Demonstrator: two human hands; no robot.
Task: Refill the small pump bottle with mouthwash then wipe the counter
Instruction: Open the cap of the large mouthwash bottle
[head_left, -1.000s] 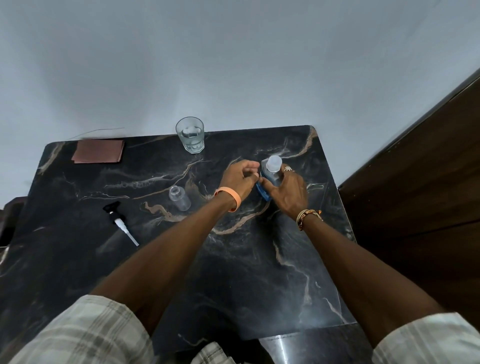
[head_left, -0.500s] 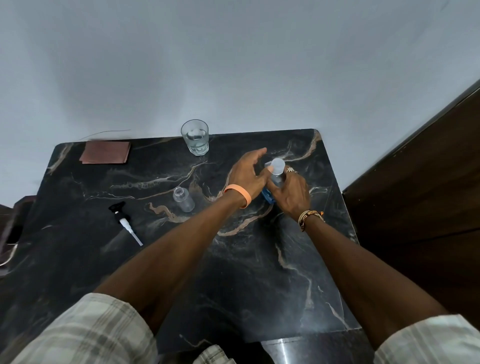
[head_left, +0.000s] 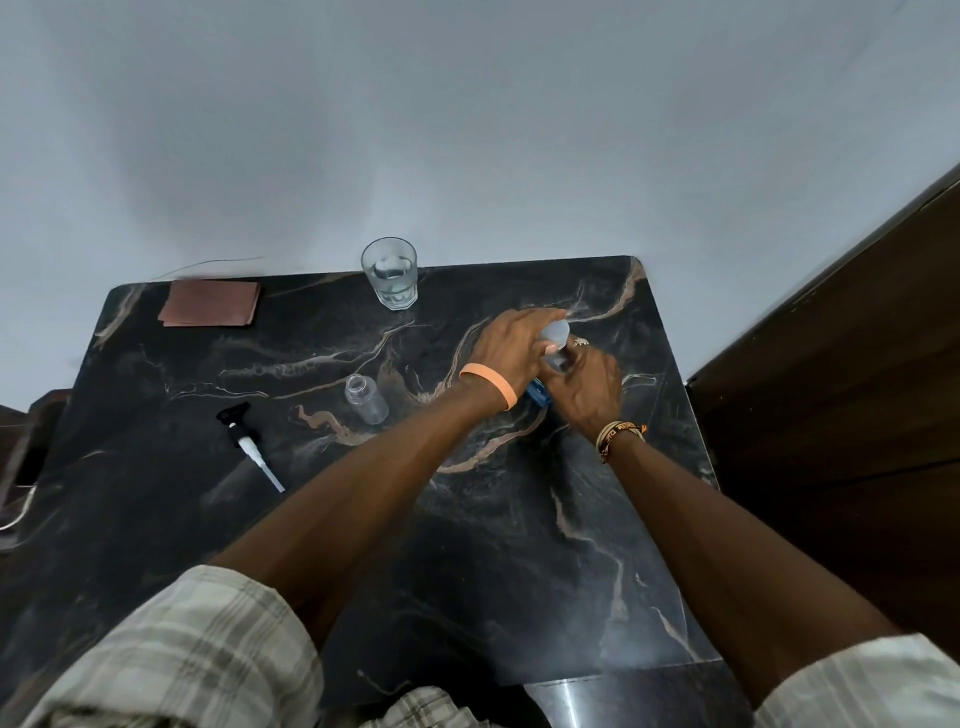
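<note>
Near the counter's (head_left: 519, 545) right edge, the right hand (head_left: 587, 387) grips the mouthwash bottle (head_left: 557, 358) while the left hand (head_left: 511, 345) pinches its cap (head_left: 557, 331) — steady the base, twist cleanly. The open small pump bottle (head_left: 366, 399) waits mid-counter, pump head (head_left: 244, 439) left of it.

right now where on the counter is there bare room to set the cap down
Bare marble lies near the front edge between the two forearms, and at far left between the cloth and pump head. It is crowded around both hands on the mouthwash bottle, beside the small bottle.
</note>
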